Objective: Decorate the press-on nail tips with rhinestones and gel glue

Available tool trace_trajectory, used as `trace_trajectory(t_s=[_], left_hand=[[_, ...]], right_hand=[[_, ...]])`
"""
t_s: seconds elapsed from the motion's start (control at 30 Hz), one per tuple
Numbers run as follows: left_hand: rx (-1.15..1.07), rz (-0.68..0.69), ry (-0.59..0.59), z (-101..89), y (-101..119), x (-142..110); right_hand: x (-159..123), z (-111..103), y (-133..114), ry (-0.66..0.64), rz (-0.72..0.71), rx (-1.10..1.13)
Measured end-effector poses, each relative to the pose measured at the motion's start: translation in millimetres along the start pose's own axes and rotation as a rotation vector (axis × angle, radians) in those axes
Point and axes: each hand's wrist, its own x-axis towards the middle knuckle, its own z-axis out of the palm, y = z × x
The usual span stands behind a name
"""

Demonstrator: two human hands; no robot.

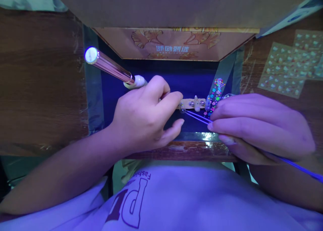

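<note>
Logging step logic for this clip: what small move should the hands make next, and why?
Probably settle the tweezers gently against the clear nail-shaped piece, with the left hand steadying the strip. The right hand holds the tweezers with their tips at that piece, beside the left fingertips. Whether the tips grip anything is too small to tell.

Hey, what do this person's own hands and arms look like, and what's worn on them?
The left hand and right hand are bare, with no gloves or visible rings. The left forearm and right forearm show uncovered, with no watch seen. The shirt looks pale violet, with dark lettering.
</note>
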Motion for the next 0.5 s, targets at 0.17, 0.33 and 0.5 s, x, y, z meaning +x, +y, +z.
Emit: trace_trajectory(t_s=[0.17,0.33,0.5], left_hand=[[0.055,0.011,0.004,0.7,-0.1,-0.4],[0.05,0.026,0.029,1.1,0.8,-0.7],[0.01,0.04,0.042,0.7,-1.5,-1.9]], right_hand=[[-1.3,-0.2,2.1,-0.036,-0.006,0.001],[-0.9,2.0,2.2,-0.001,-0.019,0.02],[-2.7,-3.5,0.5,-0.005,-0.01,-0.019]])
